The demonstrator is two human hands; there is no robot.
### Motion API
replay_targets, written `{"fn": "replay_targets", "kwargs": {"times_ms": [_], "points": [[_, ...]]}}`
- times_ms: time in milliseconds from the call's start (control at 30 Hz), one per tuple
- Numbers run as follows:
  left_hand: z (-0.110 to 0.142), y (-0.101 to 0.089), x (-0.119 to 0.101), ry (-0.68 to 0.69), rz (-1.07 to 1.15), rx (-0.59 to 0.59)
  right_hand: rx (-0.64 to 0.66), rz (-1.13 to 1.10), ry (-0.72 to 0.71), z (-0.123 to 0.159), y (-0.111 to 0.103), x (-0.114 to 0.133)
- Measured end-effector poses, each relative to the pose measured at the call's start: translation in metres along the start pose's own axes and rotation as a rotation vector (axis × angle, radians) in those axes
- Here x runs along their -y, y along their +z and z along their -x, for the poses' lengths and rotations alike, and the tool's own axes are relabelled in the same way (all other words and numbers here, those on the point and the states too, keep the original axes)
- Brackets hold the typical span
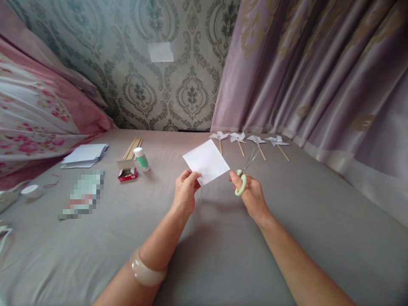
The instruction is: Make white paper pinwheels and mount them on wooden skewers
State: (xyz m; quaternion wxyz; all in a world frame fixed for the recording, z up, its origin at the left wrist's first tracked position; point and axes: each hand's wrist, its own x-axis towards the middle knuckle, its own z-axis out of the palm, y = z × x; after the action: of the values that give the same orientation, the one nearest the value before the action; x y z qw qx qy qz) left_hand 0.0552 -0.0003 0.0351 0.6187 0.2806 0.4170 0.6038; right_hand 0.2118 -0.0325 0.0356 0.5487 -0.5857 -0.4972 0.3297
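Note:
My left hand (186, 189) pinches the lower left corner of a white square of paper (206, 161) and holds it up over the grey bed sheet (223, 255). My right hand (250, 193) grips green-handled scissors (244, 176); their blades are slightly apart and point up and away, just right of the paper's edge. The blades do not touch the paper. A pale bangle (145, 270) sits on my left forearm.
Several paper pinwheels on wooden sticks (248, 142) lie in a row by the curtain (318, 76). To the left are wooden sticks (133, 148), a glue bottle (141, 159), a small red box (127, 173), a stack of white paper (85, 154) and a floral pillow (35, 114).

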Motion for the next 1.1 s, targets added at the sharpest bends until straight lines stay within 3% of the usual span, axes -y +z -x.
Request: {"fn": "replay_targets", "kwargs": {"times_ms": [367, 533, 733, 1100], "points": [[0.001, -0.002, 0.004, 0.132, -0.166, 0.054, 0.011, -0.114, 0.065, -0.005, -0.003, -0.003], [0.002, -0.001, 0.004, 0.167, -0.179, 0.028, 0.017, -0.137, 0.02, -0.003, -0.002, -0.008], [0.002, -0.001, 0.004, 0.164, -0.17, 0.02, 0.063, -0.13, 0.028, 0.0, 0.002, -0.008], [0.002, 0.0, 0.005, 0.11, -0.119, 0.085, -0.031, -0.167, -0.018, -0.001, 0.006, -0.013]]}}
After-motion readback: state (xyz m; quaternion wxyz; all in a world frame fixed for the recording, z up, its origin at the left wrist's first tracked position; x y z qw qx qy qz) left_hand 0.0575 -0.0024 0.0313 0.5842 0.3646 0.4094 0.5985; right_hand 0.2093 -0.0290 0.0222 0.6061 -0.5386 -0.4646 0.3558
